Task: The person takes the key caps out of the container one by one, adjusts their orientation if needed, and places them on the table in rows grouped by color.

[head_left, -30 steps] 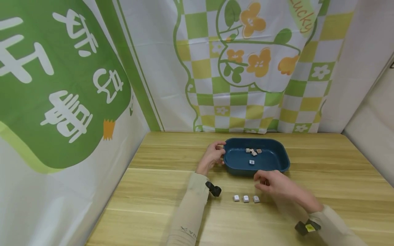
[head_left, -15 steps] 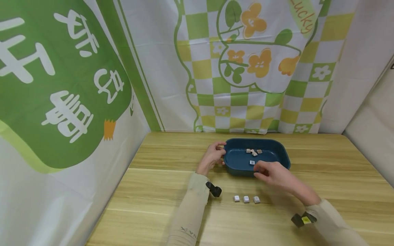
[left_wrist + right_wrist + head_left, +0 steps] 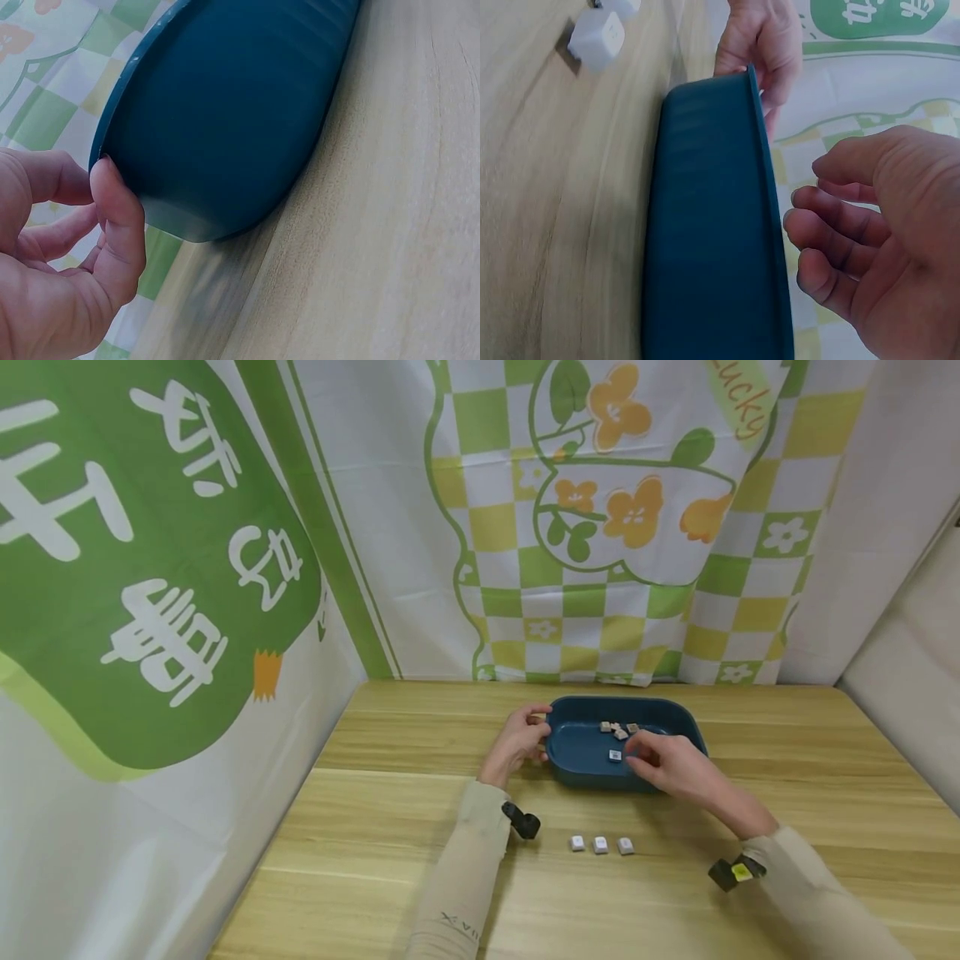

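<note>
My left hand (image 3: 514,747) pinches the left rim of a dark blue tray (image 3: 592,782); in the left wrist view, thumb and fingers of that hand (image 3: 67,262) meet at the tray's edge (image 3: 217,112). Over the tray's right front part hovers my right hand (image 3: 681,770), its fingertips just right of a small pale keycap (image 3: 615,756) inside. The right wrist view shows this hand (image 3: 889,232) with bent, relaxed fingers, thumb apart from them and nothing between, beside the tray's wall (image 3: 709,225). Several small keycaps (image 3: 621,735) lie farther back in the tray.
Three white keycaps (image 3: 600,845) stand in a row on the wooden table (image 3: 360,877), in front of the tray. A patterned green and white cloth (image 3: 495,610) hangs behind the table, and another green and white cloth (image 3: 277,793) hangs at the left.
My right hand has moved from in front of the tray, away from me, to above its inside. My left hand stays at the rim, and the keycaps look unmoved.
</note>
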Motion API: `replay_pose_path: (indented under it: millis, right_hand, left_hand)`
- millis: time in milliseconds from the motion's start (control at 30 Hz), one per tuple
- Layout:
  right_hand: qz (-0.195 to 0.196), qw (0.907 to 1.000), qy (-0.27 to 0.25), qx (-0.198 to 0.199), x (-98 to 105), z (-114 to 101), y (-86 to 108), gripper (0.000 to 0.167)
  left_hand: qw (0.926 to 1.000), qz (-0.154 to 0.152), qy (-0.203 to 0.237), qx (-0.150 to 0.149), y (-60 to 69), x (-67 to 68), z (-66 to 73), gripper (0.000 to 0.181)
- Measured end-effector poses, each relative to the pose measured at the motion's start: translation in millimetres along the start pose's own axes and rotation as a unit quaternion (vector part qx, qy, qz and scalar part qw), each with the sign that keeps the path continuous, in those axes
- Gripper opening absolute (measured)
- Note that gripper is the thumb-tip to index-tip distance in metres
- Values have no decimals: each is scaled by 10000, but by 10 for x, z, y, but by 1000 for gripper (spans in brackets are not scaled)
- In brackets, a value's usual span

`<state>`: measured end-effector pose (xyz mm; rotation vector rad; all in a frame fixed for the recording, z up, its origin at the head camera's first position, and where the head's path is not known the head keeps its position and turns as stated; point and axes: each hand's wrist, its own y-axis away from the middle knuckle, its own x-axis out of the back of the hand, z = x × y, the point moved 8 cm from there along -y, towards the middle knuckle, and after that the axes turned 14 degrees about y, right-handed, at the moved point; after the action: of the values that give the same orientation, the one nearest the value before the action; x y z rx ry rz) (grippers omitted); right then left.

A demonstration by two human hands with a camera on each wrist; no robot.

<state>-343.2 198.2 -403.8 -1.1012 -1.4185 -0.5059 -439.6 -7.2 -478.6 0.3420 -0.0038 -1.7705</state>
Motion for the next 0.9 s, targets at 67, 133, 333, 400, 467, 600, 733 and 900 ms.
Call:
replay_pose_path:
  millis: [67,133,333,400,467,600,733,900]
  right_hand:
    - [22,10000,33,-13,-12,31,-24,12]
    - [25,10000,24,-75,-21,67,-51,12]
    - [-154,9995,-58,-270,-58,164,-122,14]
    - [-242,9993,-60,-278,-79,185,-140,15]
    - [-327,9990,-52,-310,-103,206,-156,17]
    - [-433,9984,-85,-341,-147,245,-183,18]
    - [-490,9982,-106,-323,-195,288,-235,17]
    - [-765,9960,-184,-426,-313,371,-316,20]
  left_hand:
    - [10000,11,10,9,-1,0,6,43]
    - [10000,12,7,17,-3,3,11,43]
    - [10000,-16,-42,3,-5,-3,16,43]
    - [10000,-17,-39,-2,-7,-7,12,44]
    - [10000,-25,-39,-10,-6,-12,7,43]
    - [10000,-22,-23,-5,-7,-14,-2,42]
    - [10000,9,3,-10,-7,-2,4,43]
    - [10000,-35,8,-15,4,-6,9,43]
